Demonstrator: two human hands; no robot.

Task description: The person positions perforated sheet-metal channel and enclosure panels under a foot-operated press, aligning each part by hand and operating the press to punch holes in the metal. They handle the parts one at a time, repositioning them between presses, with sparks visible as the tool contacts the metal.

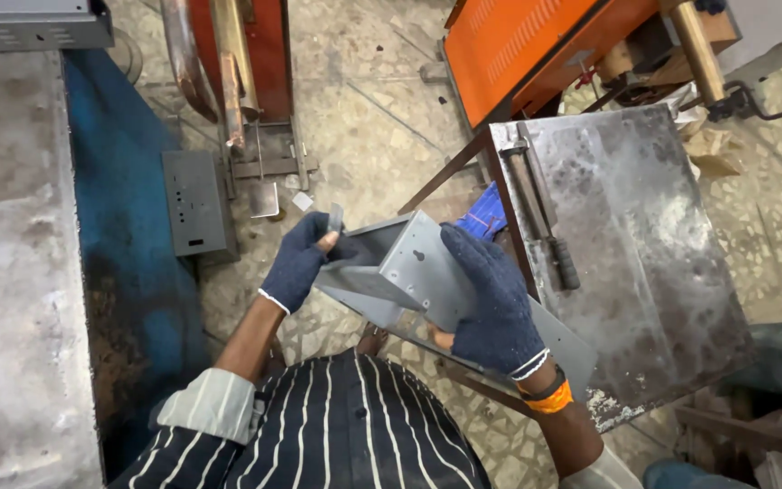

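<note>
Both my hands wear dark blue knit gloves and hold a grey sheet-metal box part (400, 267) in front of my chest. My left hand (299, 261) grips its left edge, with a small metal tab sticking up above the thumb. My right hand (492, 303) lies over the part's right face, fingers spread across it. The part is tilted, its open side facing up and left. A flat grey sheet (561, 349) extends under my right hand toward the worn metal table (653, 244).
A hammer (540, 213) lies on the metal table's left side. A grey metal box (196, 204) stands on the floor by a blue-sided bench (128, 226). An orange machine (527, 45) is at the top right, a red stand (246, 72) at the top.
</note>
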